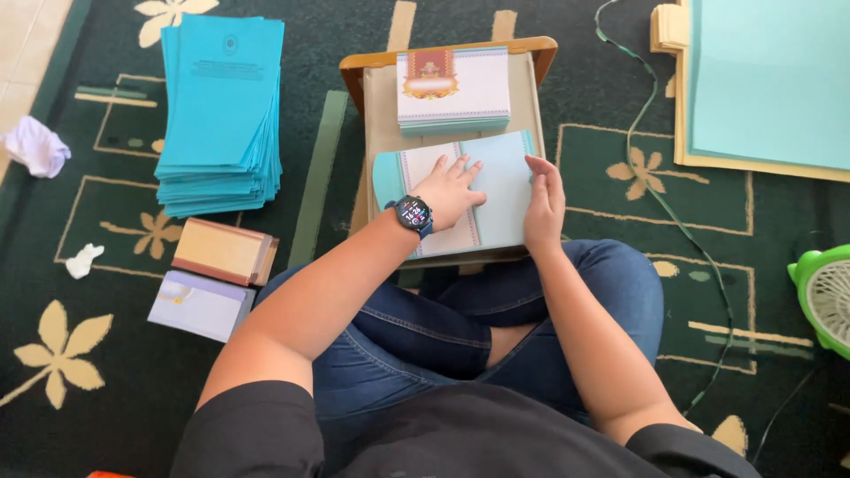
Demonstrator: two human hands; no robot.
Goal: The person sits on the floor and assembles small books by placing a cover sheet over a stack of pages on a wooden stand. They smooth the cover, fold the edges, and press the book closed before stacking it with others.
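The person sits cross-legged on the dark green patterned carpet (106,389), knees in blue jeans, and both forearms reach out to a small wooden lap desk (531,53) just past the knees. On its near part lies a light blue card (505,190), partly folded, with its white bordered inner face showing on the left. The left hand (450,190), a dark wristwatch (413,213) on its wrist, lies flat on that card with fingers spread apart, pressing on the white face just left of the fold. The right hand (544,202) stands on edge against the card's right side, fingers held together and straight, thumb side up, touching the blue flap; neither hand is closed around anything.

Just beyond the card, on the far part of the desk, sits a neat stack of cards (452,88) with a white top face and a red and gold emblem. To the left on the carpet lie a small brown box (224,251) and a pale lilac packet (200,305), and farther out a tall pile of turquoise sheets (221,111). Far right, large pale blue sheets (770,80) rest on a cream board.
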